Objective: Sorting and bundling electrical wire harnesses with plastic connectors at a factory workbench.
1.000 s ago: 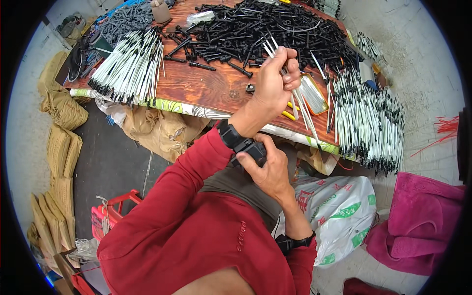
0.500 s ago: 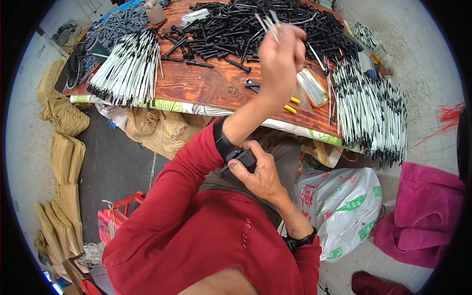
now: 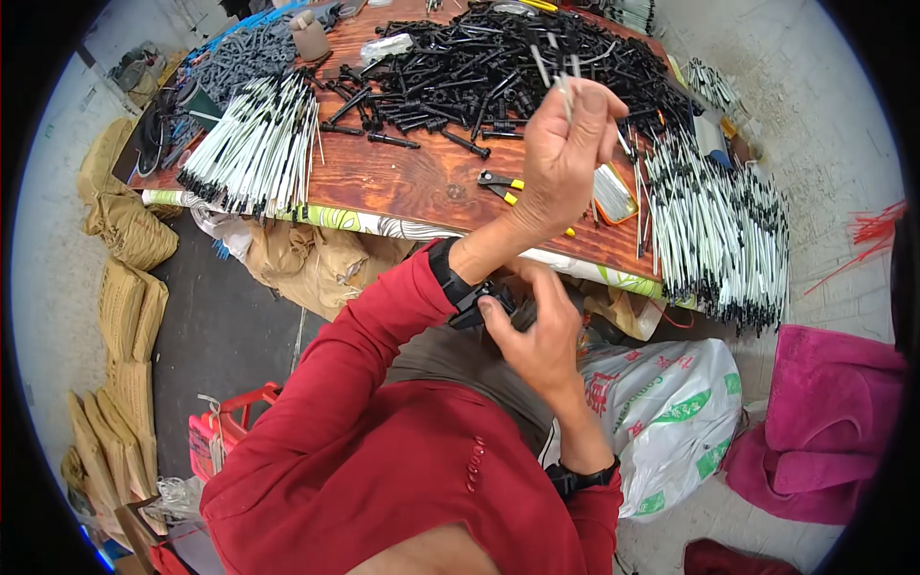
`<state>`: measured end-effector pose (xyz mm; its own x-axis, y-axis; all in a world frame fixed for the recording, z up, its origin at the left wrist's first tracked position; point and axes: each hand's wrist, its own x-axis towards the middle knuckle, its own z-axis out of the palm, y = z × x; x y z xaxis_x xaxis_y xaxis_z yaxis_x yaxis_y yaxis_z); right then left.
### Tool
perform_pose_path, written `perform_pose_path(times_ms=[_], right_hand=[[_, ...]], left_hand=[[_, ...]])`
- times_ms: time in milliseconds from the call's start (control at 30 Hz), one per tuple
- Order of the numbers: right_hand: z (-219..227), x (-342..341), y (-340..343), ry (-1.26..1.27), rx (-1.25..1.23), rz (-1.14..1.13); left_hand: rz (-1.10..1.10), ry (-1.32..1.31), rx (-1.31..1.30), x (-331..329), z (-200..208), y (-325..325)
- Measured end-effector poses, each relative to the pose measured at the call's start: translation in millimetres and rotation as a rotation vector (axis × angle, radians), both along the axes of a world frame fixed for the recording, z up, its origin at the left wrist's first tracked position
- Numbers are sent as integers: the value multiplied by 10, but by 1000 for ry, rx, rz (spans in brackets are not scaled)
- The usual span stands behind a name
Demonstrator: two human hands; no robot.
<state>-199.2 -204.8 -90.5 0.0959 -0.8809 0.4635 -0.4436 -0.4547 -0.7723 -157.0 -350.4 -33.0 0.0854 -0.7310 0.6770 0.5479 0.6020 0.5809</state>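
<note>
While the left hand [image 3: 565,161] grips white sticks [image 3: 566,100] jutting beyond it, the right hand [image 3: 542,333] clasps a wrist device [image 3: 470,311].

Readable print: white plastic bag [image 3: 661,470].
Large red characters [image 3: 601,391] on its left side, smaller red ones near the top, green lettering just below those, pale characters on a green patch [image 3: 682,413]. Creases distort it.

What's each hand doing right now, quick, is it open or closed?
Left hand: closed, holding a few thin white sticks.
Right hand: closed on the black wrist device strapped to the other arm.
</note>
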Motion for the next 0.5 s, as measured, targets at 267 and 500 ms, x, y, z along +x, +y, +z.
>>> perform_pose_path(times_ms=[267, 500], right_hand=[[288, 129, -64, 257, -321, -104], [344, 9, -141, 227, -166, 126]], left_hand=[[-135, -23, -1, -170, 140, -211], [-34, -111, -58, -184, 146, -196]])
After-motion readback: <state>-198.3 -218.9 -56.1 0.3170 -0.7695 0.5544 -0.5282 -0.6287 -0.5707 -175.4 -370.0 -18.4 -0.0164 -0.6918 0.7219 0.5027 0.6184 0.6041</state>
